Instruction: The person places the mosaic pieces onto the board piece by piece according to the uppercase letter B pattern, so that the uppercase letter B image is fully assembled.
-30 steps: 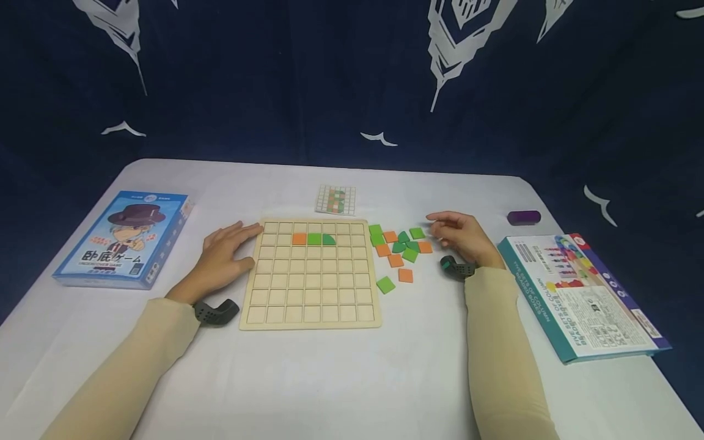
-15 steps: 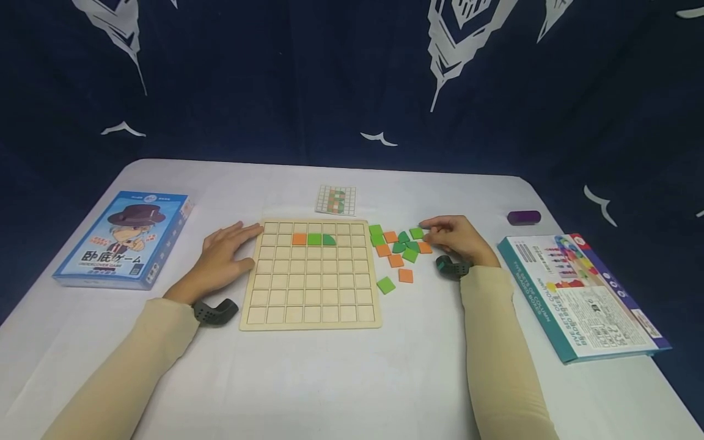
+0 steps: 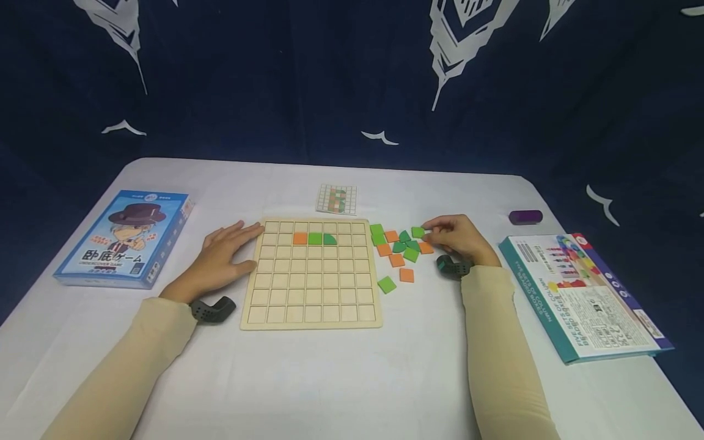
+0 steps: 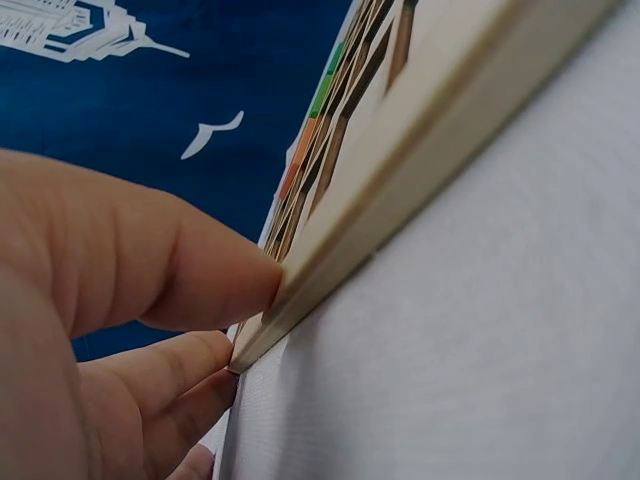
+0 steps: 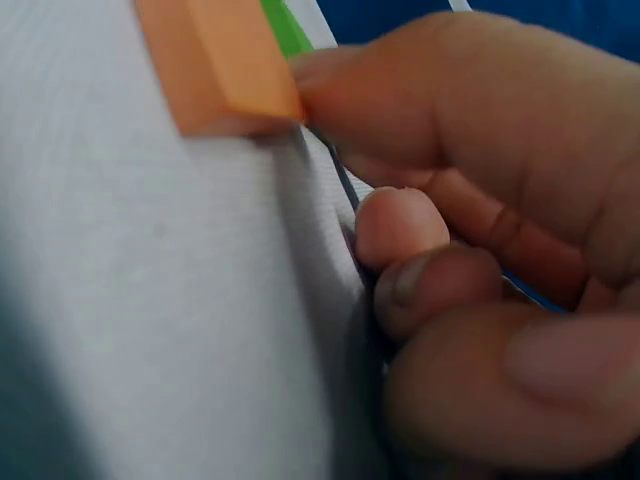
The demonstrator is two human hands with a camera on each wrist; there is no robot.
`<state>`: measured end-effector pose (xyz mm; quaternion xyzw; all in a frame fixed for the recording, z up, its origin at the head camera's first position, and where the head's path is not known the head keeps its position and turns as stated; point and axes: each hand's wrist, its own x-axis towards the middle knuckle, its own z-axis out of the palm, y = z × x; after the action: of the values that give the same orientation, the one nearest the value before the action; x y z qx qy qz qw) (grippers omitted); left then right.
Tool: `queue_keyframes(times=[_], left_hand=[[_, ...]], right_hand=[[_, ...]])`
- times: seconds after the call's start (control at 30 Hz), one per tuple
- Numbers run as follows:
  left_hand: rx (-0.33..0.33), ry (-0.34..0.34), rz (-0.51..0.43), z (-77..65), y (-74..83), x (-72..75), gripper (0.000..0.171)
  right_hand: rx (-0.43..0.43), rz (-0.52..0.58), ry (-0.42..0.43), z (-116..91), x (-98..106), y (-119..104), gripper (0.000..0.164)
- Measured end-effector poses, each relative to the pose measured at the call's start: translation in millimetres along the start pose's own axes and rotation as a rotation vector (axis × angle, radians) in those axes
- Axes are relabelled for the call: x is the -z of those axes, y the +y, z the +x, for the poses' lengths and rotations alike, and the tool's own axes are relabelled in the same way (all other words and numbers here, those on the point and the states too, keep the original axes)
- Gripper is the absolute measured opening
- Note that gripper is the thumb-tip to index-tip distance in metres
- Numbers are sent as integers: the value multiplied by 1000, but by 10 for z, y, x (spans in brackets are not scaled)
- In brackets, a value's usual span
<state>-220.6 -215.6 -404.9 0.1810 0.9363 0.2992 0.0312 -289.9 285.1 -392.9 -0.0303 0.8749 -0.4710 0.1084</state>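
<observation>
My left hand (image 3: 224,258) rests at the left edge of the wooden grid board (image 3: 311,329), its fingers extended. In the left wrist view, the thumb (image 4: 215,270) and fingertips touch the board's side. An orange square, a green square and a dark green quarter-round tile (image 3: 329,239) sit in a row in the board's upper cells. My right hand (image 3: 461,237) is at the far right of the loose tiles, thumb and index finger pinching the edge of a green square tile (image 3: 417,232). An orange tile (image 5: 225,65) lies close by the fingertips in the right wrist view.
Several loose orange and green tiles (image 3: 396,260) lie right of the board. A pattern card (image 3: 337,200) is behind it. A blue game box (image 3: 123,238) stands left; a teal-edged box (image 3: 585,299) and a purple oblong object (image 3: 525,217) are at the right.
My right hand has moved slightly left, and its thumb and index finger have closed in on the green tile. My left hand stays at the board's edge.
</observation>
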Motion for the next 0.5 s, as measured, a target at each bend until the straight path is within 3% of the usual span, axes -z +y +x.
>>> queue_keyframes(times=[0.5], left_hand=[[-3,18,-14,0,2,-12,73]], right_hand=[[7,114,5,-47,-4,-69,40]])
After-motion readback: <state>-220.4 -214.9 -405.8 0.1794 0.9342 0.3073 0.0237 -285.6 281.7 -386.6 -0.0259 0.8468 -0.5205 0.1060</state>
